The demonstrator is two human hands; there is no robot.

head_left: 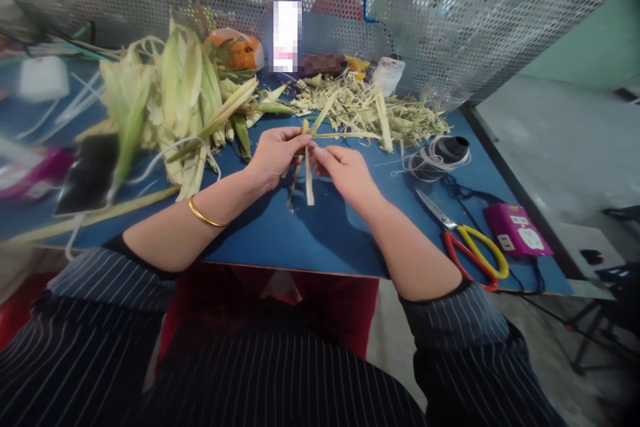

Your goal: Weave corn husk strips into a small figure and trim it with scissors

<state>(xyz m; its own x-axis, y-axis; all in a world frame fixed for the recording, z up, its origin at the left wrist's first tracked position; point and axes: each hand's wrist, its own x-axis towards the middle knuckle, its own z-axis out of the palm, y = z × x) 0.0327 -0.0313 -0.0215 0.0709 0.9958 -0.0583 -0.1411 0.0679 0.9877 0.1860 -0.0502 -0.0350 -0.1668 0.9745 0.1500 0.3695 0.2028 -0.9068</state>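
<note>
Corn-husk strips [310, 187] splay out between the two hands, just above the blue tabletop [305, 240], and it's the left hand [277, 155] pinching them, thumb pressed to fingers! The right hand [345, 172] meets them opposite, fingertips curled in; whether they grip a strip, I cannot tell. Whole husks [183, 90] pile up beyond the left hand, shredded husk [417, 119] beyond the right, with scissors [449, 224] lying near a cord-wrapped cone [433, 161].

My dark top [280, 373] with fine pale pinstripes, my wide blue-grey striped sleeve cuffs [457, 323], black bands [434, 295] at their ends, a slim gold bangle [201, 217] on my left forearm [170, 233]
</note>
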